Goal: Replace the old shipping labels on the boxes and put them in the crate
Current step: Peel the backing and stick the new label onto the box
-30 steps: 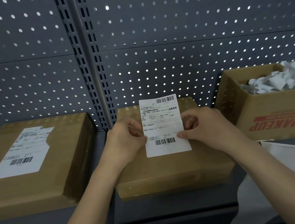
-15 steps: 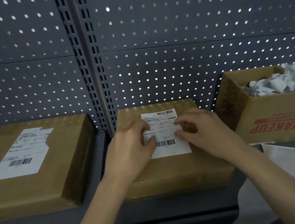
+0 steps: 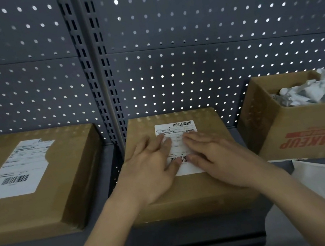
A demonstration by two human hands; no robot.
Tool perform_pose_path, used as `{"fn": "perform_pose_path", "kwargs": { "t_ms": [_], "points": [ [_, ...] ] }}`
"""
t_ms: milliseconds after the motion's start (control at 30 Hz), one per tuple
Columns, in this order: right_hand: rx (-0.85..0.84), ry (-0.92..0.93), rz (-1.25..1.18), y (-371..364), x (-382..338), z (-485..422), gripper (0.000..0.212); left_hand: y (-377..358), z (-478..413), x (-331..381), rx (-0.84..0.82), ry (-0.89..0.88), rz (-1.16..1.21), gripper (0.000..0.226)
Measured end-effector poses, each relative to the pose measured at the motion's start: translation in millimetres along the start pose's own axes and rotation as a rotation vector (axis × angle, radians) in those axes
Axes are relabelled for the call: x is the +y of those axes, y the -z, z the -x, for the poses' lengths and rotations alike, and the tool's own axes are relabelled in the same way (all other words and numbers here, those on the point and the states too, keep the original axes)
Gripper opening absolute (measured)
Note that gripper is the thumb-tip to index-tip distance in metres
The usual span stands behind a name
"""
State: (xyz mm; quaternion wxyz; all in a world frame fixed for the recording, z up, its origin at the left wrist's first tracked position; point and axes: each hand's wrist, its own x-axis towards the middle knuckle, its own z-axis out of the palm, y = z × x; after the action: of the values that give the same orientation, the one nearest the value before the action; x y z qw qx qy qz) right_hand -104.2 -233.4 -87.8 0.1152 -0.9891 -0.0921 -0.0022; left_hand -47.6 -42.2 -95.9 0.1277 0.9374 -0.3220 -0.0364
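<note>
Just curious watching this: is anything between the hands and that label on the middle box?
Nothing visible does. The left hand and right hand lie flat directly on the shipping label, pressing it onto the middle cardboard box.

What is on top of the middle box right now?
A white shipping label lies on the middle box, the left hand and right hand pressed flat on it. They hide its middle print.

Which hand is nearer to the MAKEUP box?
Right. The right hand presses the right half of the label, toward the MAKEUP box; the left hand presses the left half.
</note>
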Motion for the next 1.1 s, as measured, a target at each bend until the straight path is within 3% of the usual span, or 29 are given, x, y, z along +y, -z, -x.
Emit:
{"fn": "perform_pose_path", "kwargs": {
  "t_ms": [133,367,533,700,833,967,1100],
  "points": [
    [0.021,-0.025,0.021,7,5,-16,0.052,7,-18,-4,0.153,-0.027,0.035,0.052],
    [-0.109,-0.014,0.12,0,15,-39,0.055,-6,-35,-12,-0.045,0.002,-0.036,0.061],
    [-0.09,-0.024,0.102,-4,16,-40,0.055,-7,-36,-12,-0.054,0.014,-0.021,0.061],
    [-0.012,-0.062,0.048,-1,12,-38,0.055,-2,-41,-16,0.047,-0.017,0.004,0.058],
    [-0.004,-0.063,0.136,1,13,-48,0.054,-6,-43,-18,0.046,-0.008,-0.017,0.059],
    [-0.024,-0.047,0.197,-6,17,-51,0.076,-10,-43,-19,-0.013,0.006,-0.038,0.06],
    [-0.022,-0.049,0.186,-8,21,-53,0.078,-9,-45,-19,-0.004,0.01,-0.039,0.06]
  ]
}}
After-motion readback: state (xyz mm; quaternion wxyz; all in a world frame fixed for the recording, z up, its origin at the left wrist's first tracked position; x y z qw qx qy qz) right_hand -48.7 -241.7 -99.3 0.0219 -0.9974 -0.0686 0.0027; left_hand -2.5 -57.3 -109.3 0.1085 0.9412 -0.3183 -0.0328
